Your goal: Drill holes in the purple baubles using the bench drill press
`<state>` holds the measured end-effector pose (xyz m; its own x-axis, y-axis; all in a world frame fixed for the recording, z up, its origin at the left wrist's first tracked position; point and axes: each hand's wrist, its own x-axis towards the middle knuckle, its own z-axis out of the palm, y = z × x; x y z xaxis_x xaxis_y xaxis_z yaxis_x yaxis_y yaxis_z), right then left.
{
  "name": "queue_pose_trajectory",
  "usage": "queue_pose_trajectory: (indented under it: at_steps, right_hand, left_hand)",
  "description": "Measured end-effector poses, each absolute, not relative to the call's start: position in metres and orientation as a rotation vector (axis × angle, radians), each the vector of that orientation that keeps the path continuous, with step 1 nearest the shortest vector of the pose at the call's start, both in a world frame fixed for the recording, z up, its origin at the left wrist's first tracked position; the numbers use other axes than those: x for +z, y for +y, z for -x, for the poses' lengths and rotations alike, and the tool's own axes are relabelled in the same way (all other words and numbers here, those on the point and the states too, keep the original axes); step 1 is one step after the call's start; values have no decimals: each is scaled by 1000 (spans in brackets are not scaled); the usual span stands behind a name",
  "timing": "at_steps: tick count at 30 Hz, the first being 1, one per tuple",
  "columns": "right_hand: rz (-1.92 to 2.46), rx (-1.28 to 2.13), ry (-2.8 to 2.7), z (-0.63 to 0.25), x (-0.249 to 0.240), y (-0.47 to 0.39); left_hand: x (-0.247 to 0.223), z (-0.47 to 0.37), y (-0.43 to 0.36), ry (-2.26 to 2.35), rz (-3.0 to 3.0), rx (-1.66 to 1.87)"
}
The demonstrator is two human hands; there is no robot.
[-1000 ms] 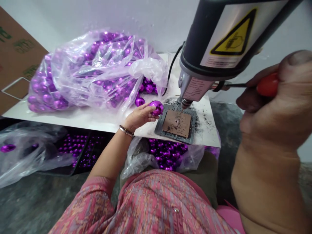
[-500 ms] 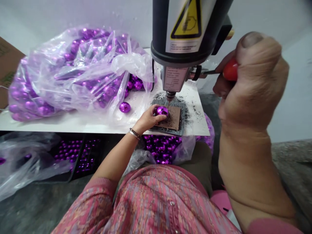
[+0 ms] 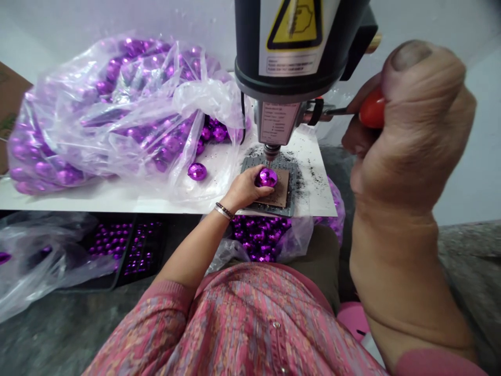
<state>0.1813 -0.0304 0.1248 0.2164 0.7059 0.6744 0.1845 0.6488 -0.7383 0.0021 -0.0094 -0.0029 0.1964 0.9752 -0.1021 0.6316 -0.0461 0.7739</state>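
My left hand grips a shiny purple faceted ball between thumb and fingers. It holds the ball over the brown board on the grey base plate of a drill press. The drill bit comes down right at the top of the ball; whether it touches, I cannot tell. My right hand, close to the camera, is wrapped round the red knob of the feed lever. Another purple ball lies on the white table, left of my left hand.
A big clear plastic bag of purple balls fills the table's left side. Dark shavings lie around the base plate. Below the table edge are more purple balls in plastic and a black crate. A cardboard box stands far left.
My left hand has moved the ball slightly right, from beside the drill bit to under it. My right hand stays on the lever knob. The view has shifted a little.
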Motion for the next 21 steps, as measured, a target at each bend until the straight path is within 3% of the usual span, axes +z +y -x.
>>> queue_pose_trajectory:
  at_steps: [21]
  right_hand:
    - [1034, 170, -1415, -184, 91, -55]
  left_hand:
    - [-14, -3, -5, 1458, -1726, 657]
